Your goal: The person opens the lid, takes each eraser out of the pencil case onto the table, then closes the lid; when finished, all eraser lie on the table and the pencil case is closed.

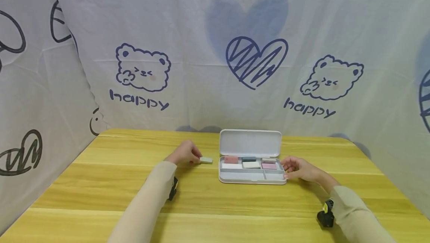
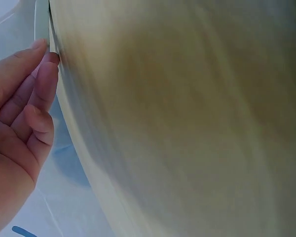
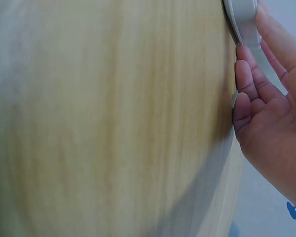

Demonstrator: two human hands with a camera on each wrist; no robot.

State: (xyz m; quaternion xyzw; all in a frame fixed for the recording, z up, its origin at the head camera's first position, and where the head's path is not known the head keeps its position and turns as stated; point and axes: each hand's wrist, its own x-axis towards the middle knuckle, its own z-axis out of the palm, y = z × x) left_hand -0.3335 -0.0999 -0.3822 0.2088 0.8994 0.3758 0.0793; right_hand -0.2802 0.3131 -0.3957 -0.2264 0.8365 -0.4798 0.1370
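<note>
My left hand (image 1: 185, 152) pinches one end of a flat pale green eraser-like block (image 1: 206, 160) between thumb and fingers, just left of a white hinged case (image 1: 223, 177). In the left wrist view, the thumb lies on the block (image 2: 41, 22) and the fingers are below it, close to the tabletop. At the case's right end, my right hand (image 1: 300, 169) grips the edge with the thumb on the rim. Its other fingers sit by the case's side (image 3: 244, 22) in the right wrist view. The lid (image 1: 250, 144) stands raised at the back.
Several small blocks fill the case's rear compartment, among them a red-pink block (image 1: 230, 159), a dark block (image 1: 249, 159), a white block (image 1: 251, 165) and a pink block (image 1: 269, 166). Two front compartments show bare floors. Beneath is a wooden table (image 1: 208, 213); a printed curtain (image 1: 198, 67) hangs behind.
</note>
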